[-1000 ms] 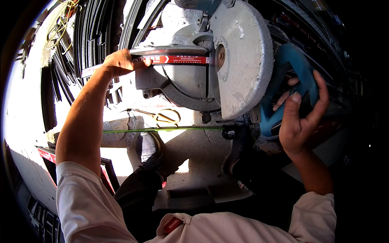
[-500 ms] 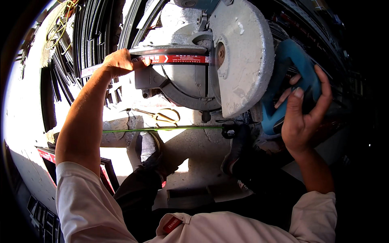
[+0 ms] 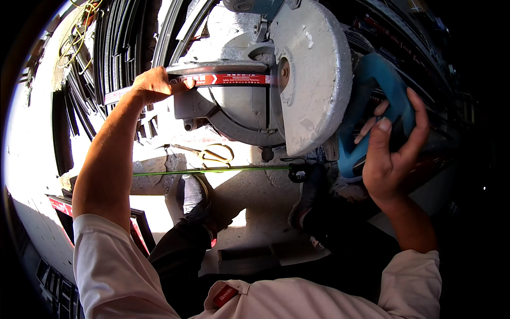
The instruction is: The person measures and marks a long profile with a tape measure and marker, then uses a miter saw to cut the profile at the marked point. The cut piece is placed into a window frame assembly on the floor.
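Observation:
My left hand [image 3: 155,86] presses a long profile strip with red film [image 3: 239,79] against the fence of a mitre saw [image 3: 245,104], its thumb lying on the strip's near face. The strip runs left past my wrist, and its right end reaches the saw's large grey blade guard [image 3: 312,80]. My right hand [image 3: 390,149] is wrapped round the blue loop handle [image 3: 402,109] right of the guard. Some of its fingertips show through the handle's opening. The guard hides the blade.
A tape measure [image 3: 298,173] lies near my feet, its green tape [image 3: 234,169] drawn out leftward. Scissors [image 3: 215,154] lie just beyond the tape. Dark profiles [image 3: 119,58] are stacked at the far left, near a yellow cord [image 3: 79,40]. A red-and-black frame piece [image 3: 139,228] lies beside my left leg.
The saw head, its handle and my right hand appear slightly further left in view. My left hand keeps its hold on the strip.

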Tool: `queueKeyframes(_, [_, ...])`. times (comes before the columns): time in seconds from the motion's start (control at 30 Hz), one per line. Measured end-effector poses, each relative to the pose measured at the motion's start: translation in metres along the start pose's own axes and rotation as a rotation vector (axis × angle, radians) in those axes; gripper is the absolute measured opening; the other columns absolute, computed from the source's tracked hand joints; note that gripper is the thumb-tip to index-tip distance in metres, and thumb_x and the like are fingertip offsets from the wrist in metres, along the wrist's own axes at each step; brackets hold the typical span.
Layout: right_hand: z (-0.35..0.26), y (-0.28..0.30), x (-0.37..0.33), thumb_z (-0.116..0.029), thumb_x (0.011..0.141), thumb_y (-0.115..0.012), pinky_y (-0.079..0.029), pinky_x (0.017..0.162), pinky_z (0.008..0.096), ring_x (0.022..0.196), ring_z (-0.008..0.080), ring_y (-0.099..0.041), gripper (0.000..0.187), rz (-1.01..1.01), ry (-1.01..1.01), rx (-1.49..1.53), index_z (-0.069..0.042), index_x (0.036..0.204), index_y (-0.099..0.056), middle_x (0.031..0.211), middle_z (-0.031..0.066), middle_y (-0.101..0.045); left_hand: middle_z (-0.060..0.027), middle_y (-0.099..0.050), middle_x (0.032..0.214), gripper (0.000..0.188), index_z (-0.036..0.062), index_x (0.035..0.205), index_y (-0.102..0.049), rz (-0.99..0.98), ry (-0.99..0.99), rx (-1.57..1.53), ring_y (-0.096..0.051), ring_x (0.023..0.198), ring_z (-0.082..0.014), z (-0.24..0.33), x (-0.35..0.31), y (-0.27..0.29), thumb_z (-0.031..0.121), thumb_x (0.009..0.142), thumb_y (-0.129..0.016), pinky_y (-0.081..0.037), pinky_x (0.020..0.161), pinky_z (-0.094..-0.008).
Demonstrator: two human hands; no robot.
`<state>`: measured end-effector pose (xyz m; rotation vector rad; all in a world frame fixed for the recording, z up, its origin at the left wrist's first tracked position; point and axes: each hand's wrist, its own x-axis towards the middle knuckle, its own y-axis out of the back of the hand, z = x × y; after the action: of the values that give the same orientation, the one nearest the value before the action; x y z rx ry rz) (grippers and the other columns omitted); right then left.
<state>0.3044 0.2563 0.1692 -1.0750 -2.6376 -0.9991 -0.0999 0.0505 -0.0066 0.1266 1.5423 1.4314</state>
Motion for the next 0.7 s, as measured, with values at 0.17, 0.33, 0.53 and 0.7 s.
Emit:
queueKeyframes(0.17, [0.001, -0.001, -0.002, -0.005, 0.105, -0.053, -0.055, 0.062, 0.0230, 0.073, 0.0060, -0.056, 0.057, -0.003, 0.015, 0.025, -0.006, 0.156, -0.027, 0.115, 0.0103, -0.057, -0.0162, -0.066, 0.067, 0.106, -0.0031, 0.063, -0.068, -0.044, 0.016, 0.012, -0.072, 0.072, -0.0318, 0.002, -0.001, 0.005, 0.103, 0.063, -0.059, -0.056, 0.072, -0.0448])
queueKeyframes(0.33, [0.002, -0.002, -0.003, -0.004, 0.105, -0.053, -0.054, 0.062, 0.0226, 0.073, 0.0055, -0.056, 0.058, 0.001, 0.020, 0.044, -0.006, 0.156, -0.027, 0.115, 0.0101, -0.057, -0.0143, -0.066, 0.066, 0.106, -0.0016, 0.062, -0.067, -0.025, -0.005, -0.025, -0.070, 0.068, -0.0289, 0.002, -0.003, 0.003, 0.104, 0.062, -0.058, -0.055, 0.067, -0.0430])
queueKeyframes(0.53, [0.002, -0.003, -0.004, -0.003, 0.104, -0.052, -0.054, 0.061, 0.0224, 0.073, 0.0055, -0.056, 0.058, 0.005, 0.024, 0.046, -0.005, 0.156, -0.027, 0.115, 0.0095, -0.056, -0.0122, -0.064, 0.064, 0.103, -0.0015, 0.065, -0.069, -0.018, -0.011, -0.052, -0.066, 0.063, -0.0256, 0.001, -0.001, 0.001, 0.101, 0.064, -0.060, -0.053, 0.063, -0.0431])
queueKeyframes(0.7, [0.004, -0.003, -0.004, -0.001, 0.104, -0.051, -0.054, 0.062, 0.0228, 0.073, 0.0058, -0.056, 0.057, -0.001, 0.030, 0.056, -0.006, 0.156, -0.027, 0.115, 0.0096, -0.056, -0.0133, -0.066, 0.066, 0.103, -0.0025, 0.072, -0.072, 0.031, -0.061, -0.063, -0.068, 0.066, -0.0275, -0.008, 0.005, -0.007, 0.100, 0.065, -0.061, -0.053, 0.065, -0.0434])
